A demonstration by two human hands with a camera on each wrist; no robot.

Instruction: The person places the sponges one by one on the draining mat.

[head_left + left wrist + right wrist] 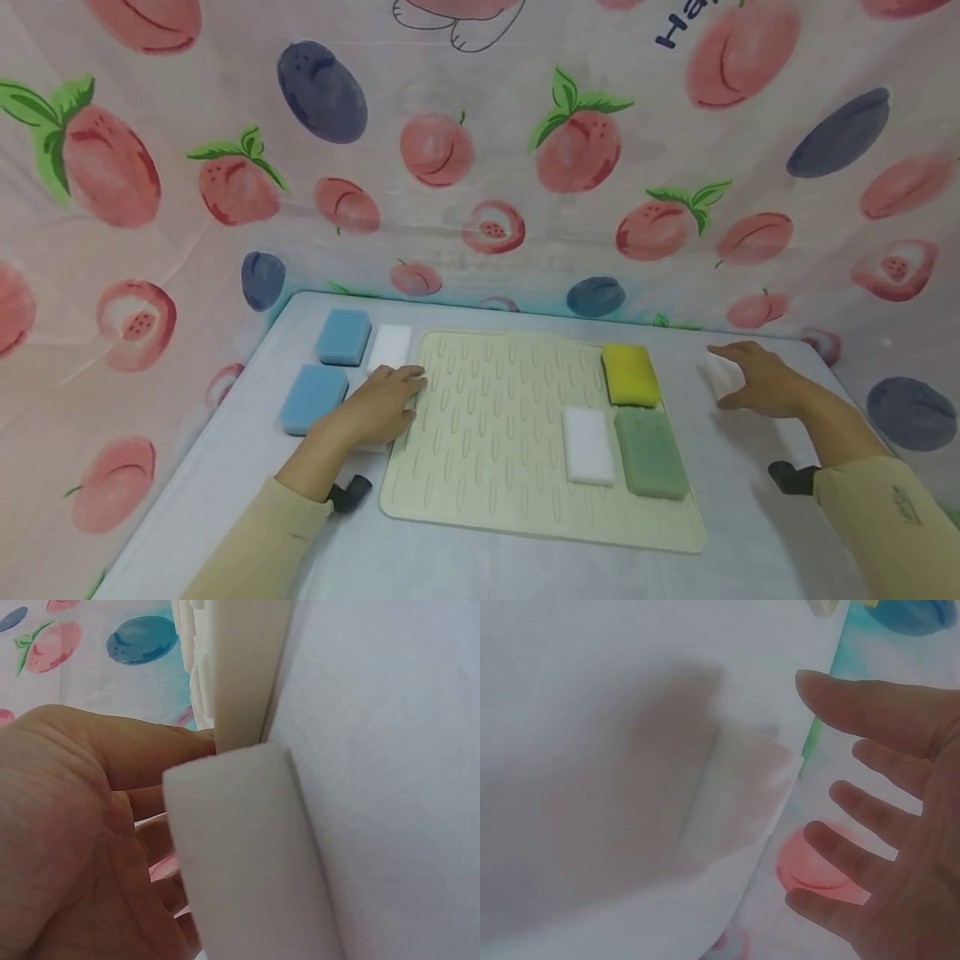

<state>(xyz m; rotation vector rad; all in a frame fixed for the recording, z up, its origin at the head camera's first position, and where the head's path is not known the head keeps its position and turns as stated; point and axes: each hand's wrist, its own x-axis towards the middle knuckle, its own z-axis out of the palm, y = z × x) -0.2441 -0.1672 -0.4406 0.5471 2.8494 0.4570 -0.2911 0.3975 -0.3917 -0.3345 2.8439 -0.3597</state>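
My left hand (381,404) is at the left edge of a cream ridged mat (495,433), its fingertips over the rim. Below that hand a white sponge block (240,847) lies beside the mat; in the head view the hand mostly hides it. In the left wrist view the fingers are spread behind the block, not curled round it, and the thumb reaches the mat's edge. My right hand (765,379), fingers apart and holding nothing, hovers right of the mat. Another white block (742,795) lies on the table beneath it, partly covered in the head view.
On the mat's right side lie a yellow sponge (632,375), a green sponge (651,452) and a white block (588,445). Two blue sponges, one farther back (343,337) and one nearer (315,399), plus a white block (390,346), sit left. A fruit-print curtain (480,167) hangs behind.
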